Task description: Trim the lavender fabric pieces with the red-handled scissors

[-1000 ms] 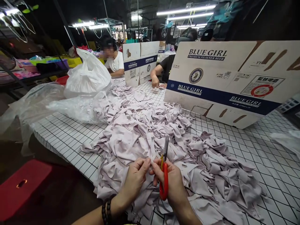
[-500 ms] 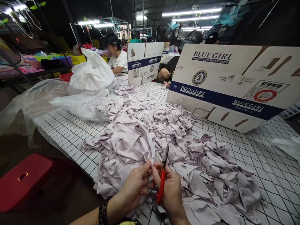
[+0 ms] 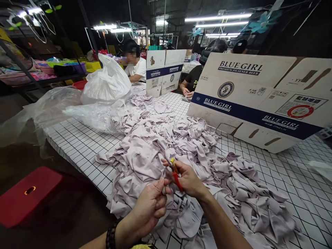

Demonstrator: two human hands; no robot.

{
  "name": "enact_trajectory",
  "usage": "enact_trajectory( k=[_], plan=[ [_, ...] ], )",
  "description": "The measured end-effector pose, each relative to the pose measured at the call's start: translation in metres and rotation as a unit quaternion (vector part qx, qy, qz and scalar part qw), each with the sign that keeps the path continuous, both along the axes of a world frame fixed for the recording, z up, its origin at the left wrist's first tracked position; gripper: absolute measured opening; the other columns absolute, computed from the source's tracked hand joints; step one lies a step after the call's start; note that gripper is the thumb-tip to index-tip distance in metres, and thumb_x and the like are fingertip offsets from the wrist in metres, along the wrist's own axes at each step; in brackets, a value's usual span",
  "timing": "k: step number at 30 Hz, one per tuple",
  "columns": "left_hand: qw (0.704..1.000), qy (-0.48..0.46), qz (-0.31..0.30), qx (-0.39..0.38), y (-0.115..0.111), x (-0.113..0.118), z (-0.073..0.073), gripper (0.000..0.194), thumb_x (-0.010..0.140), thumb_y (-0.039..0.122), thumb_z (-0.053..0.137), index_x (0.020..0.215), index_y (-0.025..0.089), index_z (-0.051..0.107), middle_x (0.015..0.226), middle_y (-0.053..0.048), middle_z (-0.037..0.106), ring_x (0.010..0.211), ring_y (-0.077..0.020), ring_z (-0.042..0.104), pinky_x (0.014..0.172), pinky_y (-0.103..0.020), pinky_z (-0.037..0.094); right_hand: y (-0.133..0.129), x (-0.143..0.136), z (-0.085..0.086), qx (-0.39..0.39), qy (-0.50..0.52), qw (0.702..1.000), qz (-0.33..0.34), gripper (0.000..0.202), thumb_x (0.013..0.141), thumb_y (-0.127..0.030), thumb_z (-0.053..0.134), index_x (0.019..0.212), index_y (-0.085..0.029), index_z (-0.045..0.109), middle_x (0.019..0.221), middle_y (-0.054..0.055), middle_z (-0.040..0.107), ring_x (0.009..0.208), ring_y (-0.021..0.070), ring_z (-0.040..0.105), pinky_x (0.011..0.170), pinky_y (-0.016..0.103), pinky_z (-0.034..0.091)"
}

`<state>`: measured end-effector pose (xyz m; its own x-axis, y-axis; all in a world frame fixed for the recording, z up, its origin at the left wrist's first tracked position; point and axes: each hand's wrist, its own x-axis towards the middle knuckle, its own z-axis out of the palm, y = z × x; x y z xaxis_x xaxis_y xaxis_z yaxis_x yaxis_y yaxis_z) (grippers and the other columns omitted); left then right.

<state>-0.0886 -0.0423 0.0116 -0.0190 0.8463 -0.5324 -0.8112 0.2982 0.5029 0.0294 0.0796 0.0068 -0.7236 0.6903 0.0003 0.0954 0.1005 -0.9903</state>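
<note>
My left hand point(image 3: 153, 205), with a dark bead bracelet at the wrist, is closed in a pinch at the edge of a pale mauve fabric piece point(image 3: 141, 157); the fingers hide most of that grip. Just to its right, my right hand point(image 3: 190, 180) is wrapped around small red-handled scissors point(image 3: 177, 180). Their blades point up and to the left, blurred, above the left fingertips. Under and around both hands spreads a heap of the same mauve cloth pieces point(image 3: 243, 186).
The pile lies on a grid-patterned tabletop point(image 3: 77, 145). Cardboard sheets point(image 3: 259, 83) stand upright at the back right and a smaller carton point(image 3: 166, 57) further off. White plastic bags point(image 3: 106, 81) sit left. A red stool point(image 3: 28, 197) is beside the table. Two people sit across.
My right hand has moved up and its scissors have swung from pointing up to pointing up-left. The left hand is slightly lower, its pinch kept. The whole view has shifted a little.
</note>
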Motion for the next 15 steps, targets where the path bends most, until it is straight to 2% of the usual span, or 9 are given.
enact_trajectory(
  k=[5,11,15],
  plan=[
    [0.999,-0.034,0.005,0.027,-0.003,-0.003,0.004,0.048,0.064,0.038,0.084,0.099,0.010,0.065,0.065,0.006,0.051,0.040,0.0018,0.022,0.036,-0.012,0.019,0.012,-0.011,0.004,-0.003,-0.020,0.998,0.066,0.014,0.066,-0.021,0.074,0.079,-0.017,0.070,0.066,-0.004,0.056,0.059,0.0111,0.048,0.055,0.021,0.039],
    [0.997,0.023,-0.003,0.069,0.005,-0.003,0.009,0.044,0.064,0.043,0.084,0.089,0.010,0.070,0.065,0.003,0.056,0.039,0.0020,0.022,0.038,-0.014,0.020,0.008,-0.002,0.009,-0.031,-0.030,0.996,0.078,0.021,0.073,-0.030,0.074,0.089,-0.017,0.070,0.064,-0.004,0.055,0.055,0.0102,0.046,0.050,0.021,0.037],
    [0.993,0.066,-0.016,0.092,0.009,-0.003,0.006,0.043,0.064,0.046,0.083,0.084,0.010,0.070,0.062,0.001,0.057,0.038,0.0016,0.024,0.038,-0.014,0.016,0.006,0.001,0.008,-0.029,-0.016,0.998,0.056,0.018,0.071,-0.028,0.076,0.084,-0.017,0.068,0.072,-0.004,0.057,0.059,0.0088,0.045,0.055,0.020,0.038]
  ],
)
